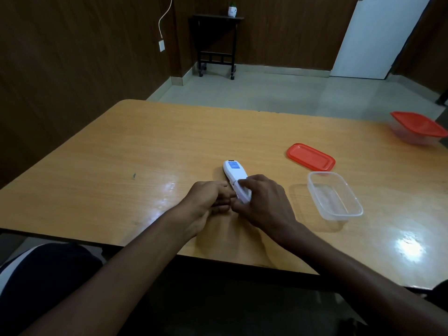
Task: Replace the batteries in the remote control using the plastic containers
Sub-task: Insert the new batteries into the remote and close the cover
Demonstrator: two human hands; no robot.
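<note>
The remote control, white with a blue label near its far end, lies back side up near the middle of the front half of the surface, a wide wooden top with glare spots on its varnish. Going by size from there: on the far right edge of the surface stands a clear container with a red lid closed on it, partly cut off by the edge of the view. Nearer, to the right of the remote control, an open clear container sits empty, and just behind it, touching or nearly touching its far rim, a loose red lid lies flat. The right hand covers the near end of the remote control, its grip closed around that end with the thumb on the back panel. The left hand rests just beside it on the left, its fingers curled inward toward the same end; I cannot tell whether its grip holds anything. Both forearms reach in from the near edge. No batteries are visible.
</note>
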